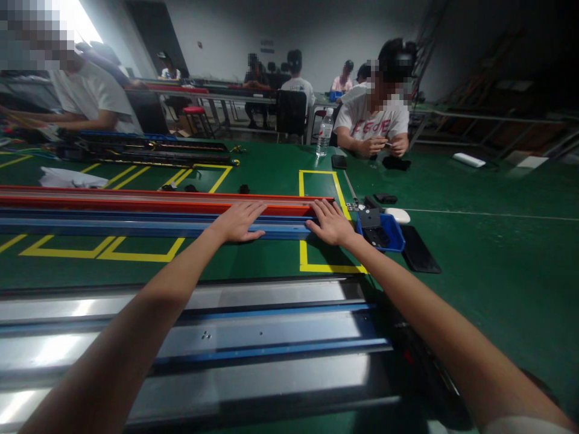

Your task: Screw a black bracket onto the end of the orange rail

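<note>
Two long metal profiles, one orange-red [136,201] and one blue [113,227], lie side by side across the green table. My left hand [239,222] lies over both, fingers stretched toward the orange one and thumb along the blue. Close to their right ends, my right hand [333,223] rests the same way, fingers spread over the orange profile and thumb on the blue. Neither hand is wrapped around anything. My right palm hides the end of the blue profile.
Nearer me lie wide silvery panels [289,325] with blue edges. At the right are a blue bin [393,234] of dark parts, a black flat slab [418,250] and a white rounded object [398,215]. Beyond stands a water bottle [324,134]; a person [373,114] sits across the table.
</note>
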Motion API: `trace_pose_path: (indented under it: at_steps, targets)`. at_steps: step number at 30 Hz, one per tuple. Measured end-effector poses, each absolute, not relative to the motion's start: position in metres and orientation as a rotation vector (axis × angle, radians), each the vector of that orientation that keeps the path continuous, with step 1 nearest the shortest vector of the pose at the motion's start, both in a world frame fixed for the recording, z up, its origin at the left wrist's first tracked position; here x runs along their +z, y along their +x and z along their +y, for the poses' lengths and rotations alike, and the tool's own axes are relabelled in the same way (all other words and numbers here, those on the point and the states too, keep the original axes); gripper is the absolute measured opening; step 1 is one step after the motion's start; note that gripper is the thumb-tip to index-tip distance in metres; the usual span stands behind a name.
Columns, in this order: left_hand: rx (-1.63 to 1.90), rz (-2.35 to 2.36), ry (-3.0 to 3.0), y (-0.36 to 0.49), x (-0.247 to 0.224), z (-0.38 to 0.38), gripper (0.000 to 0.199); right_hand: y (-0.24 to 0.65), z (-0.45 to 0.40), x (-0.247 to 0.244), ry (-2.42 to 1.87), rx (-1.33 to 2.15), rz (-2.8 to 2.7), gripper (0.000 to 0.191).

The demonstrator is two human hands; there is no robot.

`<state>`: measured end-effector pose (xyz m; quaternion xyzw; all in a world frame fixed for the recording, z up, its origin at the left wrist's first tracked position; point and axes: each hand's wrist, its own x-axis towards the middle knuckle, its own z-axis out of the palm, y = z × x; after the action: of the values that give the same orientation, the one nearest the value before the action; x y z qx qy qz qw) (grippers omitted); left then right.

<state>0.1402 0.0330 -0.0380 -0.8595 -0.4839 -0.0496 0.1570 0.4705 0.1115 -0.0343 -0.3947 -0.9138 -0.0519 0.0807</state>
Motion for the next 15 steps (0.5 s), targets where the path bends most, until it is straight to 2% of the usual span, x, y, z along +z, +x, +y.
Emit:
trace_pose_path:
  at_steps: [15]
  targets:
    - [-0.098, -1.369, -2.433, 0.1375, -0.0330, 0.0434, 0.074, 0.4640, 0.1120, -0.0286, -1.203, -0.183, -2.715, 0.068]
